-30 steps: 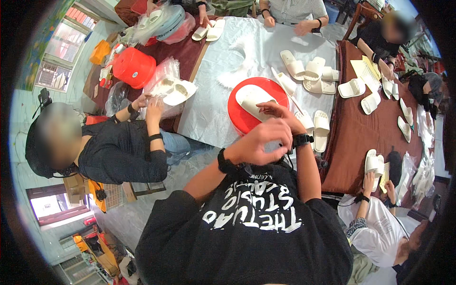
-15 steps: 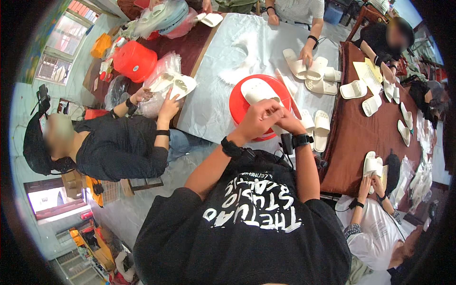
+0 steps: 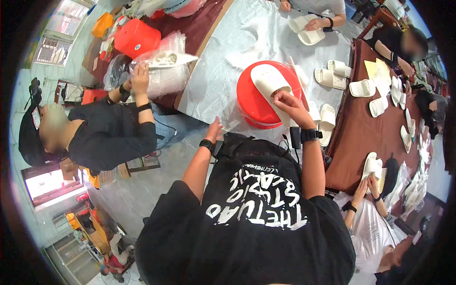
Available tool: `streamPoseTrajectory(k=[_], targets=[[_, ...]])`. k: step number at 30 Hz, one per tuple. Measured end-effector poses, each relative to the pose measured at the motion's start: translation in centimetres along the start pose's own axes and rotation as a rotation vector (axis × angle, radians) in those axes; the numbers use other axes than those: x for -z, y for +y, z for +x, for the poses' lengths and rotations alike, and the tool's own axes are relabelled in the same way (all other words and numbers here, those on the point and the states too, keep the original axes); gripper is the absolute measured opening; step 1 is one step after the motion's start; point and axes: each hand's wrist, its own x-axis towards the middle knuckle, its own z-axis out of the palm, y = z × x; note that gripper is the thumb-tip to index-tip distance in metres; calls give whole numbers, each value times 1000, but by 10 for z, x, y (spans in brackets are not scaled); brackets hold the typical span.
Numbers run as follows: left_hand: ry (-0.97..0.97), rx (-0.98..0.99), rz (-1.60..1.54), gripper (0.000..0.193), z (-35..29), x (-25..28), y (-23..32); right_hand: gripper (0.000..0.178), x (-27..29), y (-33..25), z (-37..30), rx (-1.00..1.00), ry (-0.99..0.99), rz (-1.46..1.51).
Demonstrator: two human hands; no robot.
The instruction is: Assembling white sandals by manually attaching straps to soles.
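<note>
A white slide slipper (image 3: 267, 78) lies tilted across the round red base of what looks like an upturned bucket (image 3: 250, 103). My right hand (image 3: 293, 109) is over the slipper's near part, thumb and fingers pinched together. Whatever may be between those fingertips is too small to make out. Away from the bucket, beside my body at the table's near edge, my left hand (image 3: 214, 130) has its fingers stretched out and holds nothing. Right of the bucket, another white slipper (image 3: 327, 121) lies sole down, with one more partly hidden by my right wrist.
More white slippers (image 3: 331, 79) lie on the plastic-covered table (image 3: 213, 80) and the brown table (image 3: 351, 147) at right. Co-workers handle slippers at left, far side and lower right. A red bucket (image 3: 137, 39) and clear plastic bags (image 3: 166, 83) are at left.
My hands were together over the slipper; the left has drawn back toward my body and the right stays there. Across the table, a co-worker has lifted a pair of slippers away.
</note>
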Motion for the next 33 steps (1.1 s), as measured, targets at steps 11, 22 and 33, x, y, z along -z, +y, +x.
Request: streamPoseTrajectory(k=[11,22,33], targets=[[-364,111,-500,102,-6,-73,46,9,-7,-9,2,-81,21,-41],[-275,-65,-509,12,73,-62,81,9,-12,-21,4,-93,21,-39],[-43,-306,-355,13,97,-15,179,6,1,-3,5,-116,104,76]])
